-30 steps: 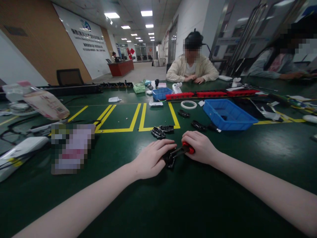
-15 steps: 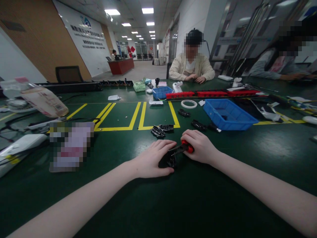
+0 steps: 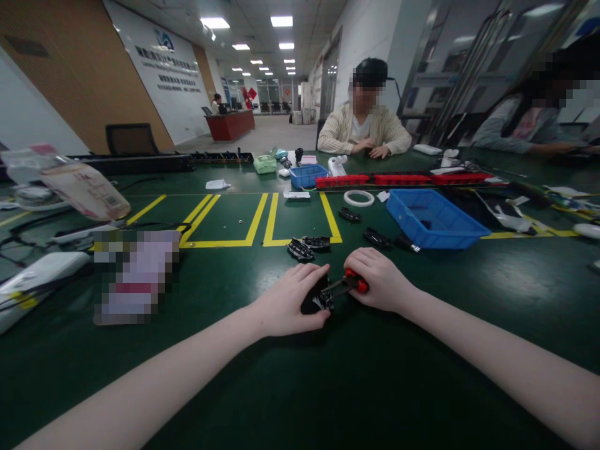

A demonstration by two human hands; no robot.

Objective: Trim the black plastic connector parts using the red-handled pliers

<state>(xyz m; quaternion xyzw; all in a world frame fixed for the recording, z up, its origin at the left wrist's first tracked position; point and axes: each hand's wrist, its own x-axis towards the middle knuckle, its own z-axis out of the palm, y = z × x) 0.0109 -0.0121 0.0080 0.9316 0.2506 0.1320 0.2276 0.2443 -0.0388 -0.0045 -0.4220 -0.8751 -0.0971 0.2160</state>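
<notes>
My left hand (image 3: 293, 303) is closed around a small black plastic part (image 3: 322, 299), thumb on its near side and fingers on the far side. In my right hand (image 3: 380, 280) are red-handled pliers (image 3: 357, 281), gripped with the fingers wrapped round the handles. The dark jaws point left and reach the black part; whether they bite on it I cannot make out. Just beyond my left hand, two similar black parts (image 3: 300, 249) lie close together on the green table. Further right are more black parts (image 3: 376, 237).
A blue bin (image 3: 438, 240) stands beyond my right hand, near a white tape ring (image 3: 359, 198). Red strips (image 3: 403, 179) lie behind it. To the left are a phone (image 3: 140, 275), a bottle (image 3: 87, 187) and cables. A person (image 3: 363, 128) sits across the table.
The plier jaws have shifted slightly and look a little more spread from the black part's edge. The black part has tilted slightly in my left hand. The view has moved a little.
</notes>
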